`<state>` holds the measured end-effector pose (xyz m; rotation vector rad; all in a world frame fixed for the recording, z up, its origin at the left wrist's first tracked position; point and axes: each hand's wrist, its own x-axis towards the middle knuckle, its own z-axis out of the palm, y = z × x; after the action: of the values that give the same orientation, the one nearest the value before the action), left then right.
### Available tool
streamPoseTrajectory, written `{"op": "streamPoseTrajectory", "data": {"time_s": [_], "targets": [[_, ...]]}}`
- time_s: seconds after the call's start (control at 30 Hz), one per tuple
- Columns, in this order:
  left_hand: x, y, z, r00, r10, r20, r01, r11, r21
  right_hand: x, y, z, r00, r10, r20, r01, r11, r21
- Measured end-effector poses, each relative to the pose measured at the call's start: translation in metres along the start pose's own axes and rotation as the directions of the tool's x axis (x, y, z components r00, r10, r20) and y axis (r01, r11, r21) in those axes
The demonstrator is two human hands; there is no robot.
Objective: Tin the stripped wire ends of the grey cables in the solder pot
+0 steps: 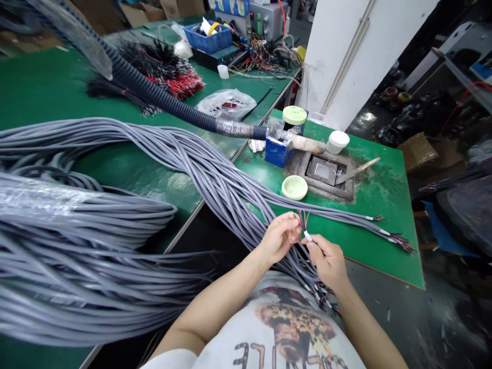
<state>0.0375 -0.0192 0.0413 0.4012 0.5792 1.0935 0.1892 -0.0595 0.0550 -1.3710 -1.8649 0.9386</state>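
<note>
My right hand (327,259) grips a grey cable just below its white-sleeved end (308,236). Thin colored wires (303,219) fan out upward from that end. My left hand (282,237) is closed, thumb and fingers pinched at the side of those wires. Long grey cables (215,174) run in a thick bundle from the left, passing beneath and beside my hands. Several cable ends with bared wires (402,241) lie on the green board to the right. More wire ends (325,297) hang in front of my shirt.
A solder pot (323,170) is set in the green board (384,195), with a scraper (357,170) across it. A cream dish (294,187), a white jar (337,141) and a ribbed hose (184,114) are close by. Black and red wires (161,77) lie behind.
</note>
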Motion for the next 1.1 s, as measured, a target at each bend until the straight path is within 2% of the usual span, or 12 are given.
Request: {"op": "streamPoseTrajectory", "data": {"time_s": [0.1,0.2,0.3,0.43,0.5,0.63,0.77,0.97,1.1], "targets": [[-0.005,-0.009,-0.002,0.984,0.134,-0.115,-0.127,0.990,0.064,0.000,0.003,0.002,0.998,0.054,-0.027,-0.054,0.998,0.012],[-0.010,-0.014,-0.003,0.945,0.286,-0.161,-0.252,0.946,0.202,0.001,0.001,0.002,0.998,0.057,-0.024,-0.057,0.998,0.003],[-0.013,-0.010,-0.001,0.910,0.396,-0.118,-0.330,0.869,0.369,0.001,-0.001,0.002,0.999,0.038,-0.023,-0.038,0.999,-0.016],[-0.015,0.001,0.005,0.882,0.468,-0.060,-0.372,0.767,0.523,0.001,-0.001,0.001,1.000,0.007,-0.029,-0.008,0.999,-0.044],[-0.015,0.002,0.007,0.884,0.460,-0.080,-0.357,0.777,0.519,0.000,0.000,0.001,1.000,0.000,-0.030,-0.001,0.999,-0.054],[-0.015,-0.001,0.008,0.912,0.373,-0.171,-0.277,0.867,0.414,-0.001,0.000,0.002,0.999,-0.021,-0.034,0.018,0.997,-0.077],[-0.015,-0.003,0.008,0.928,0.306,-0.213,-0.221,0.911,0.348,-0.001,-0.001,0.001,0.998,-0.055,-0.038,0.051,0.994,-0.101],[-0.016,0.011,0.008,0.954,0.259,-0.155,-0.187,0.910,0.369,0.002,0.000,-0.001,0.991,-0.136,-0.014,0.133,0.983,-0.126],[-0.013,0.023,0.006,0.972,0.209,-0.105,-0.149,0.899,0.413,0.002,-0.002,-0.004,0.992,-0.124,0.022,0.126,0.984,-0.124]]}}
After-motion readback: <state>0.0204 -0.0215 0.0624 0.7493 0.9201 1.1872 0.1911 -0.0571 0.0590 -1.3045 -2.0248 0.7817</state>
